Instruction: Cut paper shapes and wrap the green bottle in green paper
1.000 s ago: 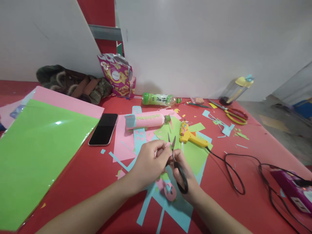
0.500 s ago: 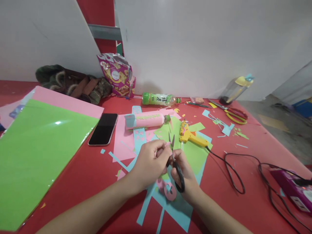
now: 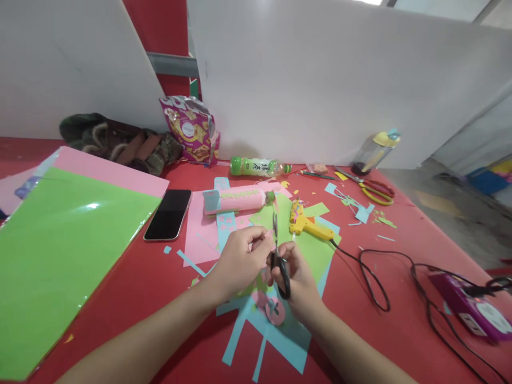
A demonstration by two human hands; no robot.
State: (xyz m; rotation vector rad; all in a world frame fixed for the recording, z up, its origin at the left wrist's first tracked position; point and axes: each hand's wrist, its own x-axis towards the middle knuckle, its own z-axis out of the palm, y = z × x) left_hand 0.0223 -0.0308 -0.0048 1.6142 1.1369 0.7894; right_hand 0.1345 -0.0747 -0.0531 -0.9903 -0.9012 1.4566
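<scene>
Between the fingers of my left hand (image 3: 246, 258) is a small scrap of pink paper (image 3: 270, 234). My right hand (image 3: 298, 274) grips black-handled scissors (image 3: 284, 274), their blades pointing away from me right beside the scrap. Below the hands, a round pink paper cutout (image 3: 275, 311) rests on cut sheets of light blue paper (image 3: 284, 341). Just beyond my hands lies a bottle wrapped in pink paper (image 3: 240, 200), with a green cap and a light blue band at its base. To the right of it is a yellow glue gun (image 3: 310, 224) on green paper.
A black phone (image 3: 168, 214) lies beside large green sheets (image 3: 80, 234) at left. Toward the wall are a snack bag (image 3: 190, 130), a green-labelled bottle (image 3: 258, 167), larger scissors (image 3: 376, 191) and a clear drinking bottle (image 3: 376, 152). A cord (image 3: 376, 250) loops near a purple power strip (image 3: 472, 309).
The scissor blades, spread apart before, are now closed together beside the pink scrap. My right hand has turned slightly, and the view has shifted a little.
</scene>
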